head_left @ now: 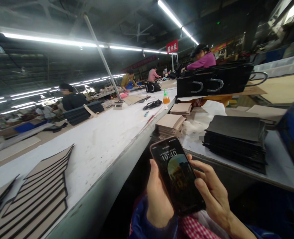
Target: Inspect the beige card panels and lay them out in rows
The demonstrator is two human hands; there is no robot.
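A smartphone (179, 176) with a lit lock screen reading 10:40 is tilted in front of me, below the table edge. My left hand (158, 199) is wrapped round its left side, the thumb along the edge and the other fingers hidden behind. At its right side is my right hand (212, 191), thumb against the lower right edge and fingers bent along the upper part. Beyond the phone stands a stack of beige panels (170, 122). A thick pile of black sheets (236, 132) lies to the right.
Dark-edged beige panels (42, 189) overlap in a row on the long white table (99, 142). An orange glue bottle (166, 98) and a black strap bundle (152, 105) sit farther along. Black bags with handles (211, 81) stand at back right. Several people work in the distance.
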